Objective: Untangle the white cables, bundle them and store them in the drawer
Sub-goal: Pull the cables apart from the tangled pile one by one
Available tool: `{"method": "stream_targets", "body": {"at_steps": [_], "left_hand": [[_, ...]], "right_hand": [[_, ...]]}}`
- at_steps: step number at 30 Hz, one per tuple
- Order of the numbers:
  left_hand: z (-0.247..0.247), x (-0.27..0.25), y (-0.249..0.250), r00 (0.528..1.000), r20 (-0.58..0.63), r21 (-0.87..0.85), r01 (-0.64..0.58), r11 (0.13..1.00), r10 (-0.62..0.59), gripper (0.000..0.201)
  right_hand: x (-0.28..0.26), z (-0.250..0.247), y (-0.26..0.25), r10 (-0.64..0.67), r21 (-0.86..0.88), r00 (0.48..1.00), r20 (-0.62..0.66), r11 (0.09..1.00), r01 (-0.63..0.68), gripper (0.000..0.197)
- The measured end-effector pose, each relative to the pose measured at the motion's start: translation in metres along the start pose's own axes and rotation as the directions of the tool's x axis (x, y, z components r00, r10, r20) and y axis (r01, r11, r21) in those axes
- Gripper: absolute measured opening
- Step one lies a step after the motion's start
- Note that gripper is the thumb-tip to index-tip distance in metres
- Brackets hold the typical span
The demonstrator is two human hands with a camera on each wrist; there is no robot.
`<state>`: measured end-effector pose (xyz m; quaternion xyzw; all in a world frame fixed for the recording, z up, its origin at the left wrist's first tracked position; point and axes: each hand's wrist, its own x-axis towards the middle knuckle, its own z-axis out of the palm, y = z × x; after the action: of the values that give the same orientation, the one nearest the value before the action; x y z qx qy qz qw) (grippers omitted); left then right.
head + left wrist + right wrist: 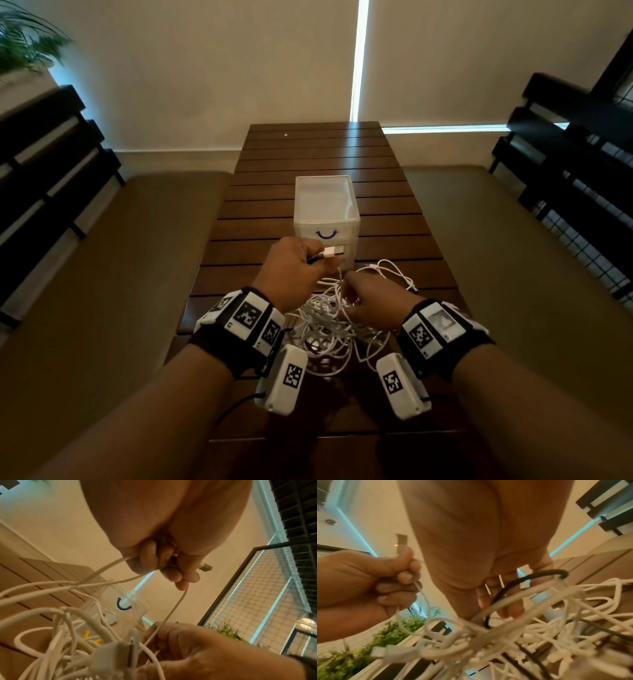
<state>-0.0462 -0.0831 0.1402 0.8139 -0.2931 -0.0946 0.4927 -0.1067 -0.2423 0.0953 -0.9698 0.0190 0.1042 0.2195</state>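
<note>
Table: a dark slatted wooden table (pixel 329 150) runs up the centre of the head view, with tan cushioned benches (pixel 102 257) to either side.
Drawer unit: a clear plastic drawer unit (pixel 327 209) with a blue handle stands at mid-frame, just above the hands.
Cables: the tangled white cables (pixel 329 329) lie heaped on the table at lower centre, between and beneath both wrists; loose loops spill right.
Left hand: the left hand (pixel 291 270), centre-left, is curled in a fist around one strand, its USB plug (pixel 334 253) sticking out past the thumb toward the drawer unit.
Right hand: the right hand (pixel 373 301), centre-right, has its fingers curled into the top of the tangle, gripping strands there.
</note>
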Motion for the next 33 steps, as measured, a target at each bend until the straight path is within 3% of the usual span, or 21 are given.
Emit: {"method": "stream_targets", "body": {"at_steps": [2, 5, 9, 11, 13, 16, 19, 21, 23, 25, 29, 33], "left_hand": [[0.003, 0.001, 0.005, 0.999, 0.042, 0.08, -0.013, 0.997, 0.01, 0.036], [0.005, 0.006, 0.011, 0.997, 0.074, 0.123, -0.03, 0.992, 0.021, 0.03], [0.002, 0.009, 0.017, 0.997, -0.005, 0.069, -0.073, 0.995, 0.073, 0.031], [-0.005, 0.011, 0.012, 0.995, -0.068, 0.079, -0.063, 0.995, 0.068, 0.027], [-0.014, 0.014, 0.001, 0.993, -0.113, 0.138, -0.014, 0.99, 0.03, 0.031], [-0.021, 0.014, -0.009, 0.989, -0.137, 0.313, 0.091, 0.945, -0.049, 0.037], [-0.022, 0.013, -0.003, 0.978, -0.191, 0.481, 0.169, 0.86, -0.086, 0.015], [-0.016, 0.012, 0.008, 0.976, -0.215, 0.531, 0.135, 0.836, -0.021, 0.023], [-0.005, 0.014, 0.014, 0.994, -0.109, 0.518, 0.063, 0.853, -0.008, 0.022], [0.006, 0.015, 0.012, 0.996, 0.045, 0.544, 0.036, 0.838, -0.072, 0.016], [0.013, 0.014, -0.006, 0.975, 0.164, 0.433, 0.068, 0.899, -0.153, 0.01], [0.015, 0.012, -0.012, 0.977, 0.175, 0.269, 0.071, 0.961, -0.121, 0.013]], "right_hand": [[0.001, 0.003, -0.007, 0.016, -0.061, 0.994, -0.108, 0.998, -0.022, 0.025], [0.005, 0.008, -0.013, 0.032, 0.053, 0.937, -0.349, 0.998, -0.015, 0.021], [0.004, 0.013, -0.005, 0.063, 0.207, 0.969, -0.239, 0.978, -0.013, 0.009], [0.0, 0.01, 0.003, 0.091, 0.265, 0.959, -0.267, 0.964, -0.018, 0.027], [-0.002, 0.007, 0.007, 0.15, 0.303, 0.936, -0.319, 0.952, -0.049, 0.023], [-0.005, 0.005, 0.009, 0.186, 0.26, 0.917, -0.352, 0.961, -0.095, 0.014], [-0.009, 0.005, 0.002, 0.063, 0.11, 0.94, -0.335, 0.994, -0.028, 0.006], [-0.008, 0.003, -0.005, -0.001, 0.059, 0.952, -0.307, 0.998, 0.02, 0.001], [-0.002, 0.004, -0.011, -0.017, 0.05, 0.959, -0.282, 0.998, 0.033, 0.005], [0.004, 0.004, -0.014, -0.015, 0.056, 0.954, -0.298, 0.998, 0.033, 0.013], [0.004, 0.003, -0.01, 0.026, 0.106, 0.917, -0.398, 0.994, 0.018, 0.014], [0.002, 0.007, -0.004, 0.045, 0.052, 0.979, -0.198, 0.998, -0.035, 0.027]]}}
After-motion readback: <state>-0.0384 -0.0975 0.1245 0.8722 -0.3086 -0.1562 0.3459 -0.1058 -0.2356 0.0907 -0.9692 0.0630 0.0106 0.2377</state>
